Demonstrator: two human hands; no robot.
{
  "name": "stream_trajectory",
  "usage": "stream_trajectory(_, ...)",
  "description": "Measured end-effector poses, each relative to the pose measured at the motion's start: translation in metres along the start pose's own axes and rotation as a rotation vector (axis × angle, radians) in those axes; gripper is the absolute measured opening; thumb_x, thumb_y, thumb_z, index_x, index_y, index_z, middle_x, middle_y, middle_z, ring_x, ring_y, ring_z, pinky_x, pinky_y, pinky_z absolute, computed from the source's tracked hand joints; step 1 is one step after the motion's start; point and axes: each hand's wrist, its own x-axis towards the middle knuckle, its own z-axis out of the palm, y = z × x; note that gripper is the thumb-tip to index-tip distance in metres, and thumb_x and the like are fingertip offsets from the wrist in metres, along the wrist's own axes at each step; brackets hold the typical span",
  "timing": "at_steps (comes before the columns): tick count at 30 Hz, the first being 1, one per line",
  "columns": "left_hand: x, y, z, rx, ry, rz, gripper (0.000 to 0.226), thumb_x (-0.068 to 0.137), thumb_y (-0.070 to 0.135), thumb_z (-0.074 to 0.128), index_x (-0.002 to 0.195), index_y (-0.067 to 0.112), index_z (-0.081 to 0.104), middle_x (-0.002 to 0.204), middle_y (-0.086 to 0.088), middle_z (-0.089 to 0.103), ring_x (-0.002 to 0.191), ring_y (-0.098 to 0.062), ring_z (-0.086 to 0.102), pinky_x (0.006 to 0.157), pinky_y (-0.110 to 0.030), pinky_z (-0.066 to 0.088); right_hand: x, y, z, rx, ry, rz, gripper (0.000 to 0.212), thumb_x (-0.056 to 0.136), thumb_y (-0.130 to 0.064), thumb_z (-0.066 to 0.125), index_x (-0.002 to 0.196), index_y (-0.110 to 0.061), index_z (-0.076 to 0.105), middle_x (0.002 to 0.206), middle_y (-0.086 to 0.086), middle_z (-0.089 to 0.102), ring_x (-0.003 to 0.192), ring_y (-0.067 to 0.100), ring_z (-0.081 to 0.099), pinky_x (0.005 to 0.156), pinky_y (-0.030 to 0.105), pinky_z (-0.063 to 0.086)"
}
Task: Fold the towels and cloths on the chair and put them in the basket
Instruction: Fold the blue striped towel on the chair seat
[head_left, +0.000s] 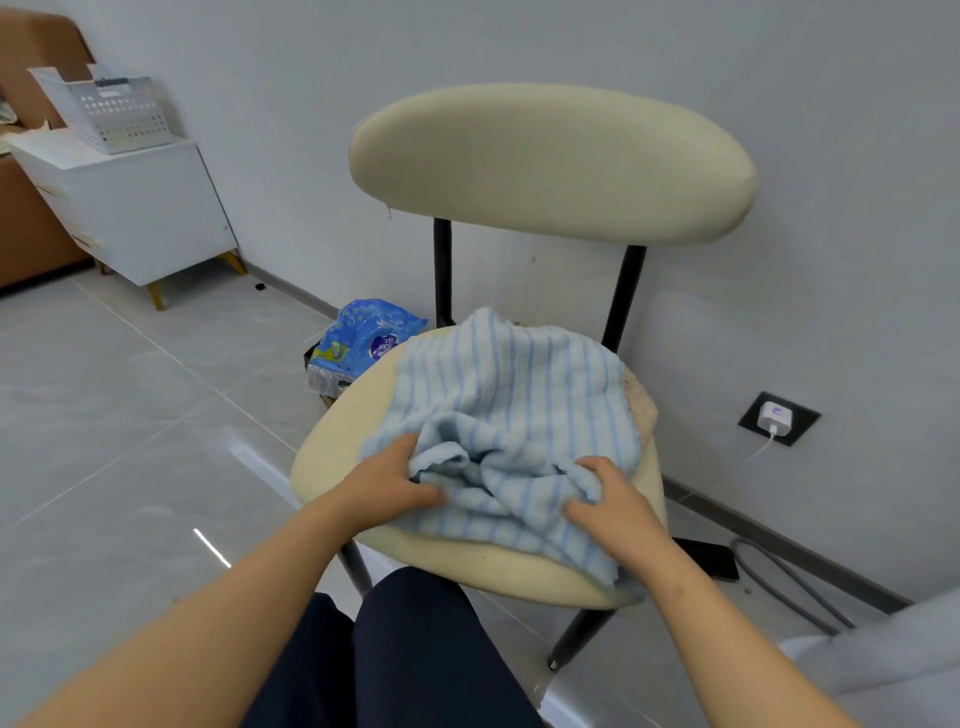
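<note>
A blue packet (371, 332) lies on the floor by the chair seat (332, 457), off its left edge. A beige cloth (642, 408) shows under the striped towel (514, 395) at the right edge. The left hand (395, 483) and right hand (613, 512) each grip the towel's bunched near edge. The basket (111, 111) stands on a white cabinet (140, 208) against the grey wall.

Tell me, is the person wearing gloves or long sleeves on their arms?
No gloves. The left hand and right hand are both bare, with no rings, watch or bracelet showing. The left forearm and right forearm are bare too, right to the picture's edge. Dark navy trousers cover the legs.
</note>
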Motion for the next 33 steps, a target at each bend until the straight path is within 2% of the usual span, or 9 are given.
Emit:
stream_trajectory(3,0.002,-0.009,0.018,0.154,0.041,0.049,0.039,0.072,0.045,0.066,0.096,0.019,0.050,0.091,0.003,0.060,0.088,-0.016,0.056,0.073,-0.029,0.044,0.000,0.011,0.012,-0.146,0.013,-0.041,0.057,0.076,-0.020,0.060,0.129,-0.029,0.043,0.115,0.003,0.058,0.107,0.024,0.052,0.087,0.032,0.044)
stream_trajectory(7,0.004,-0.011,0.026,0.110,0.156,0.023,0.036,0.085,0.028,0.061,0.069,0.023,0.029,0.068,0.007,0.043,0.076,-0.019,0.047,0.058,-0.025,0.032,0.000,0.006,0.018,-0.102,0.031,-0.122,0.046,0.081,-0.005,0.054,0.124,-0.019,0.046,0.094,0.002,0.058,0.084,0.017,0.054,0.061,0.019,0.037)
stream_trajectory(11,0.006,0.000,0.008,-0.039,0.256,0.044,0.026,0.073,0.030,0.056,0.079,0.009,0.042,0.073,-0.002,0.049,0.075,-0.020,0.047,0.058,-0.020,0.031,0.002,-0.013,0.001,0.057,0.080,-0.140,0.037,0.080,-0.003,0.053,0.113,-0.021,0.050,0.093,-0.001,0.060,0.076,0.007,0.052,0.055,0.011,0.035)
stream_trajectory(14,0.005,0.009,-0.011,-0.082,0.282,0.099,0.042,0.061,0.034,0.050,0.089,0.003,0.050,0.079,-0.008,0.055,0.072,-0.017,0.049,0.064,-0.027,0.038,-0.001,-0.036,-0.016,0.147,0.102,-0.164,0.029,0.079,-0.004,0.052,0.104,-0.020,0.053,0.089,-0.006,0.059,0.078,0.007,0.053,0.061,0.017,0.039)
stream_trajectory(20,-0.021,0.029,-0.045,-0.152,0.286,0.186,0.043,0.055,0.025,0.052,0.093,0.005,0.055,0.084,-0.010,0.061,0.074,-0.017,0.052,0.070,-0.030,0.045,-0.024,-0.066,-0.043,0.191,-0.061,-0.219,0.024,0.076,-0.003,0.052,0.094,-0.018,0.056,0.082,-0.002,0.056,0.076,0.013,0.051,0.065,0.024,0.042)
stream_trajectory(23,-0.040,0.035,-0.056,-0.148,0.169,0.214,0.034,0.053,0.021,0.052,0.083,0.005,0.053,0.071,0.001,0.052,0.064,-0.010,0.046,0.059,-0.017,0.039,-0.036,-0.070,-0.053,0.140,-0.231,-0.213,0.026,0.069,-0.011,0.054,0.093,-0.020,0.057,0.082,-0.003,0.054,0.076,0.013,0.050,0.064,0.024,0.042)
stream_trajectory(27,-0.047,0.019,-0.050,-0.023,-0.095,0.013,0.054,0.051,0.030,0.059,0.097,0.003,0.053,0.083,-0.002,0.055,0.076,-0.013,0.050,0.074,-0.028,0.043,-0.040,-0.057,-0.046,-0.034,-0.391,-0.080,0.019,0.079,-0.013,0.059,0.098,-0.016,0.057,0.086,-0.001,0.055,0.076,0.013,0.052,0.065,0.025,0.042)
stream_trajectory(30,-0.045,0.005,-0.036,0.010,-0.214,-0.168,0.042,0.063,0.034,0.070,0.094,0.014,0.050,0.090,-0.003,0.054,0.081,-0.017,0.051,0.072,-0.031,0.045,-0.037,-0.039,-0.028,-0.018,-0.324,0.041,0.009,0.082,-0.014,0.061,0.085,-0.018,0.053,0.079,-0.001,0.054,0.066,0.012,0.051,0.053,0.021,0.042)
stream_trajectory(33,-0.043,0.000,-0.025,-0.190,-0.182,-0.223,0.027,0.083,0.033,0.068,0.100,0.019,0.053,0.099,-0.003,0.057,0.086,-0.017,0.055,0.070,-0.026,0.046,-0.031,-0.022,-0.019,0.116,-0.170,0.057,0.014,0.084,-0.007,0.057,0.078,-0.018,0.052,0.075,0.001,0.052,0.063,0.013,0.050,0.051,0.022,0.040)
